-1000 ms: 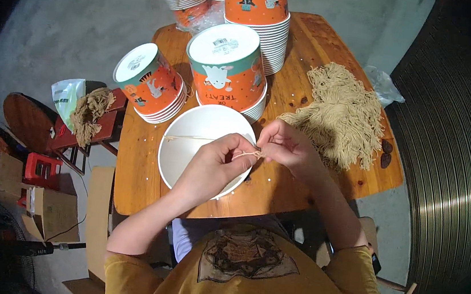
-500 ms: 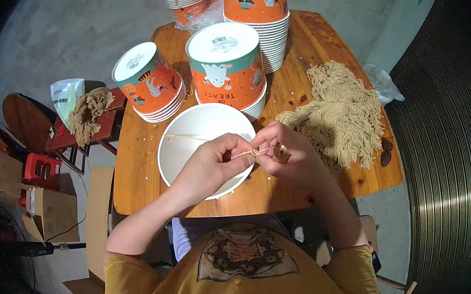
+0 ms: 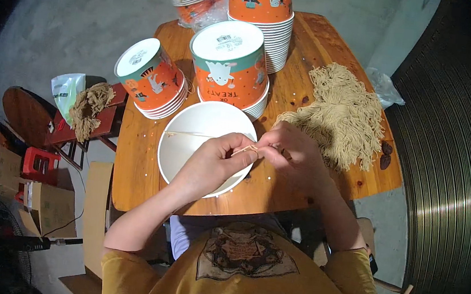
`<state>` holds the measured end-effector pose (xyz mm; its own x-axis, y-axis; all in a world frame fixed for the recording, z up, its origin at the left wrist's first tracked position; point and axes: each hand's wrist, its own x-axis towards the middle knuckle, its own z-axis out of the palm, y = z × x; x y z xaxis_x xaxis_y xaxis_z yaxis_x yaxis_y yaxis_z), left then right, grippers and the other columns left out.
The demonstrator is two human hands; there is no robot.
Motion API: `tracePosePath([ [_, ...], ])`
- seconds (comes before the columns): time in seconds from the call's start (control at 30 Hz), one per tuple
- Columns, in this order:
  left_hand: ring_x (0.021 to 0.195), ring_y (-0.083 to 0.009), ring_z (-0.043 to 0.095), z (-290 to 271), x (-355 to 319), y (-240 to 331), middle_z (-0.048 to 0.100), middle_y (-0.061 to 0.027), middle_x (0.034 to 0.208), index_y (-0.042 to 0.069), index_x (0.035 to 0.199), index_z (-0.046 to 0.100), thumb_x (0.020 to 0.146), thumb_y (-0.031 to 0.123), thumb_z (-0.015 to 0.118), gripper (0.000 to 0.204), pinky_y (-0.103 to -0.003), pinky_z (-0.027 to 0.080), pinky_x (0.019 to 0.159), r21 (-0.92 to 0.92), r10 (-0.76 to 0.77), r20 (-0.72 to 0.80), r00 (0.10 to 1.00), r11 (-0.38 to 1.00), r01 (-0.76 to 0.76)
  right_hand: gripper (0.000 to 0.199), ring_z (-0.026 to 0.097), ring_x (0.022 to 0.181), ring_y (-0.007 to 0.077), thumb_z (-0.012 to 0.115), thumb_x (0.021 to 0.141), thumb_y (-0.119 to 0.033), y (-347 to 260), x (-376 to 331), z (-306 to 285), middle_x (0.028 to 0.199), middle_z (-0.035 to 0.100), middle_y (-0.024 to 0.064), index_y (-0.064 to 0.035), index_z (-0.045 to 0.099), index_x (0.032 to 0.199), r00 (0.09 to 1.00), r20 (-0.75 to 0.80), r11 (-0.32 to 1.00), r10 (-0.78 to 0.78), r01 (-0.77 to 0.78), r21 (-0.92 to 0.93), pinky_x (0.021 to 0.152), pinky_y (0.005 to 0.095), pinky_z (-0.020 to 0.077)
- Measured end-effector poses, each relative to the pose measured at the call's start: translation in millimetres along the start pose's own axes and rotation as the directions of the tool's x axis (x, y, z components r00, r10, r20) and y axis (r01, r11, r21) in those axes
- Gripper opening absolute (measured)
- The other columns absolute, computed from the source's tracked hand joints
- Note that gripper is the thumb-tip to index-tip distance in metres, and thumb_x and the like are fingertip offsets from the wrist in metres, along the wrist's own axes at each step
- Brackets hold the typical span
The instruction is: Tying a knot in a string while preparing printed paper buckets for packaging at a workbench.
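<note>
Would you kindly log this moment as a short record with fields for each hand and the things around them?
left hand: pinches a thin tan strand over the white bowl
right hand: fingertips meet the left hand's at the strand
bowl: open side up, on the wooden table
fibre pile: tan, right of the bowl
cup stacks: orange, upturned, behind the bowl

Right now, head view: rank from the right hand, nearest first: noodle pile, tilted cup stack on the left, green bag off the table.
1. Noodle pile: just beyond the right hand, table's right side.
2. Tilted cup stack: table's left edge.
3. Green bag: off the table, far left.
</note>
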<state>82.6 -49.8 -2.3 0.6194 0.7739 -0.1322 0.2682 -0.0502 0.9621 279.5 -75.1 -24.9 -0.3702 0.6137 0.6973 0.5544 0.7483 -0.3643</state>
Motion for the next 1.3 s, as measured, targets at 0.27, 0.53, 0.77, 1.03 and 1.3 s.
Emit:
tracePosePath([
  [0.27, 0.067, -0.0034, 0.042, 2.1, -0.3, 2.0, 0.051, 0.005, 0.072, 0.002, 0.092, 0.062, 0.093, 0.024, 0.059, 0.022, -0.021, 0.037, 0.06, -0.009, -0.015, -0.001, 1.0, 1.0, 0.015, 0.01, 0.057, 0.072, 0.0182, 0.046, 0.092, -0.01, -11.8, -1.8, 0.6, 0.078, 0.053, 0.0073, -0.0031, 0.051, 0.089, 0.867, 0.177, 0.759, 0.465, -0.494, 0.424, 0.068, 0.0321, 0.047],
  [0.53, 0.066, -0.0023, 0.04, 0.6, 0.9, 0.1, 0.047, 0.0077, 0.069, 0.003, 0.092, 0.063, 0.092, 0.024, 0.06, 0.021, -0.019, 0.036, 0.06, -0.093, -0.023, 0.027, 0.999, 0.995, 0.025, 0.004, 0.058, 0.072, 0.0204, 0.041, 0.094, -0.007, -5.9, -5.6, 7.5, 0.077, 0.052, 0.0079, -0.003, 0.042, 0.094, 0.93, 0.145, 0.829, 0.336, -0.366, 0.424, 0.066, 0.0333, 0.0483],
  [0.77, 0.09, -0.0073, 0.059, -3.7, -0.8, 5.4, 0.068, -0.0029, 0.096, 0.0, 0.101, 0.067, 0.09, 0.017, 0.062, 0.021, -0.022, 0.045, 0.084, -0.13, -0.114, 0.078, 0.99, 0.984, 0.124, 0.003, 0.055, 0.07, 0.0185, 0.04, 0.095, -0.005, -5.0, -4.4, 7.4, 0.078, 0.05, 0.0072, -0.0025, 0.041, 0.093, 0.943, 0.132, 0.862, 0.306, -0.333, 0.382, 0.064, 0.0327, 0.0474],
  [1.03, 0.083, -0.0045, 0.057, -2.6, -1.9, 5.2, 0.067, 0.0001, 0.09, 0.001, 0.099, 0.068, 0.09, 0.019, 0.062, 0.021, -0.021, 0.045, 0.078, -0.147, -0.093, 0.052, 0.994, 0.984, 0.099, 0.004, 0.056, 0.069, 0.0174, 0.042, 0.093, -0.005, -2.5, -4.4, 7.5, 0.078, 0.051, 0.0072, -0.0021, 0.044, 0.094, 0.928, 0.15, 0.779, 0.342, -0.369, 0.506, 0.063, 0.0314, 0.0474],
  [1.3, 0.08, -0.0025, 0.054, -0.5, -3.4, 7.2, 0.065, 0.0022, 0.085, 0.002, 0.097, 0.067, 0.093, 0.024, 0.059, 0.024, -0.02, 0.044, 0.075, -0.099, -0.066, 0.04, 0.997, 0.993, 0.07, 0.007, 0.058, 0.068, 0.0182, 0.045, 0.093, -0.009, -5.4, -3.8, 6.6, 0.076, 0.053, 0.0079, -0.0032, 0.048, 0.091, 0.897, 0.166, 0.764, 0.41, -0.437, 0.474, 0.063, 0.0323, 0.0484],
])
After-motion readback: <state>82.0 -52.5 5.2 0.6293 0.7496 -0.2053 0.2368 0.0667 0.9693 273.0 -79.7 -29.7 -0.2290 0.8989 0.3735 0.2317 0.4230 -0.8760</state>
